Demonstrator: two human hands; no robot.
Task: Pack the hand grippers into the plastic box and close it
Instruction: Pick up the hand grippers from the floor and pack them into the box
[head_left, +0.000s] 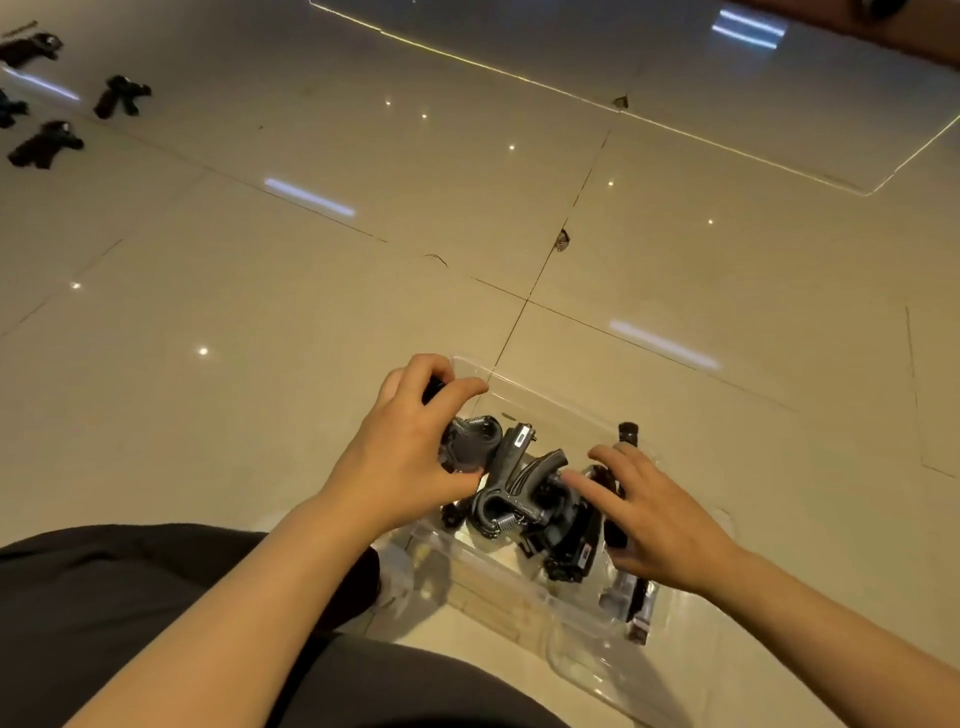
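A clear plastic box (540, 400) stands open on the floor in front of me, with several black hand grippers piled inside; one with a steel spring (514, 499) lies in the middle. My left hand (410, 457) grips a black hand gripper (470, 441) at the box's left side, fingers curled over its handle. My right hand (660, 519) holds another black hand gripper (626, 441) upright at the box's right side, index finger stretched toward the pile. Several more hand grippers (122, 96) lie on the floor at the far left.
The floor (311, 312) is glossy beige tile with dark seams and light reflections. My dark-clad legs (130, 597) fill the lower left, close to the box. A clear plastic piece (587, 660), perhaps the lid, lies by the box's near right corner.
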